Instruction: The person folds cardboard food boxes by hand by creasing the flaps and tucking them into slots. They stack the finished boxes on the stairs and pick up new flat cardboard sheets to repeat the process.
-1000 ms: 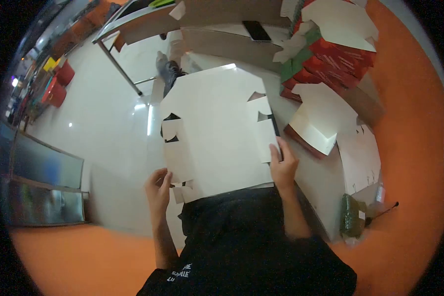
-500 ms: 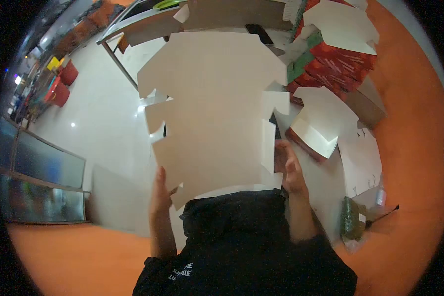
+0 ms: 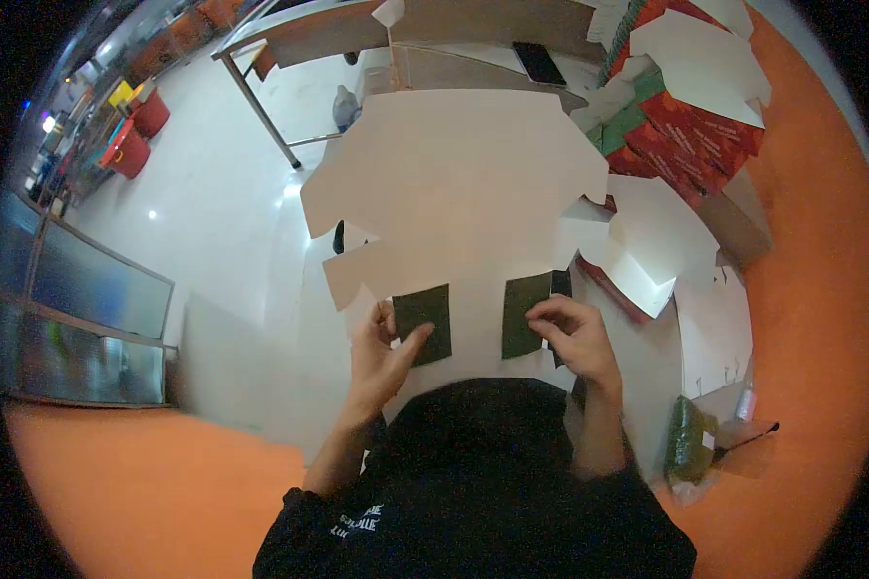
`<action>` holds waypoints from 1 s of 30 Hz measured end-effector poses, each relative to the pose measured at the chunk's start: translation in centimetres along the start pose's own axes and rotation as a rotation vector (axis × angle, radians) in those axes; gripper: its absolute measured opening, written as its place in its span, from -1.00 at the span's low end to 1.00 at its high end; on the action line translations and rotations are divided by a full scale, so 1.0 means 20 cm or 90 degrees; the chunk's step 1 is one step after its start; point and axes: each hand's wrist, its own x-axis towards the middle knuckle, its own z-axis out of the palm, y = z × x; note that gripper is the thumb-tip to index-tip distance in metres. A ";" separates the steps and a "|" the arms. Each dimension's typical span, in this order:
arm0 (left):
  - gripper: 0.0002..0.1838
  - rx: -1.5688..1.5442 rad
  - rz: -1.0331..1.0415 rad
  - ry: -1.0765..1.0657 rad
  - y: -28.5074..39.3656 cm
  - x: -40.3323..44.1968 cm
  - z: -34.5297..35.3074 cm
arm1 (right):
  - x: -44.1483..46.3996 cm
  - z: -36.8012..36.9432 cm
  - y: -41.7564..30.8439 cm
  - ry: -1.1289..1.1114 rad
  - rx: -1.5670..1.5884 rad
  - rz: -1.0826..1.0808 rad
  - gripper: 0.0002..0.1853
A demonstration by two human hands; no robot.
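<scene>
Over on the left, a red bucket (image 3: 126, 152) stands on the shiny pale floor (image 3: 232, 241), well apart from the work. Coming across to the person's lap, I see the left hand (image 3: 381, 362) grasping a dark green flap, call it the left flap (image 3: 429, 309): the thumb lies over its green face and the other fingers curl at its outer edge. That green is what's new. Half a second ago the whole near end showed plain pale board; now the left flap and its partner are turned inward with their coloured faces up.

Between and beyond them spreads the cardboard blank (image 3: 463, 183), in front of the person's body, its far part pale and its notched side tabs sticking out. Then comes the right flap (image 3: 519, 318), upright edges roughly in line with the other's, a gap of bare board between the pair. The right hand (image 3: 589, 345) pinches its outer edge between thumb and fingers. A moment ago both hands were only alongside the sheet; to my eye, this means folding is now under way at the near end, both sides together.

Farther right sits an open carton (image 3: 637, 246), white inside, with red printed boxes (image 3: 695, 140) heaped behind it and a green packet (image 3: 690, 439) nearer the person.
</scene>
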 end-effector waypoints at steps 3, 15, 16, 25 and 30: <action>-0.65 0.273 0.047 0.053 0.11 0.03 0.00 | 0.04 0.02 -0.03 0.024 -0.086 -0.065 -0.91; -0.75 0.090 0.067 -0.185 0.26 0.21 0.19 | 0.18 0.01 -0.25 -0.204 -0.090 -0.160 -0.76; -0.75 0.090 0.072 -0.171 0.27 0.23 0.20 | 0.16 0.01 -0.25 -0.166 0.004 -0.138 -0.75; -0.68 -0.167 0.175 0.048 0.45 0.24 0.27 | 0.00 0.14 -0.29 0.018 -0.164 -0.574 -0.51; -0.67 -0.355 0.075 -0.097 0.44 0.24 0.19 | 0.03 0.13 -0.32 0.101 -0.290 -0.585 -0.50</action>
